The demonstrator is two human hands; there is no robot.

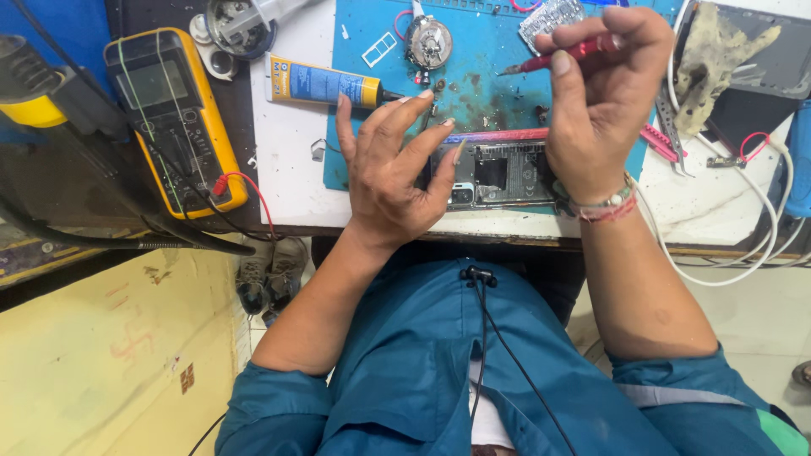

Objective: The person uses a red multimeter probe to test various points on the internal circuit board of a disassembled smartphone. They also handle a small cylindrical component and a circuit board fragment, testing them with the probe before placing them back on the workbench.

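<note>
**Opened phone on the repair mat, red tool raised above it**

An opened smartphone [498, 173], back cover off and circuit board showing, lies flat on the blue work mat [355, 152] at the near edge of the table [287, 181], just in front of the person's body. A pink strip runs along its far long side.

The left hand [389, 173] rests at the phone's left end with the fingers spread and loose; the fingertips reach over that end, and it clasps nothing. The right hand [604, 93] is lifted above the phone's right end and pinches a red-handled precision tool [562, 56] between thumb and fingers, its fine tip pointing left over the mat.

Judging by its look, the phone is light, stiff and thin, but delicate with the board bare: its frame edges look like the safe places to steady it, not the exposed components. The slim tool would want a firm fingertip pinch near its front.

A yellow multimeter [173, 114] with leads lies toward the left edge. A blue and yellow glue tube [325, 84] lies at the mat's far left side, a round metal part [428, 42] near the far edge, and white cables [743, 211] trail off to the right.
</note>
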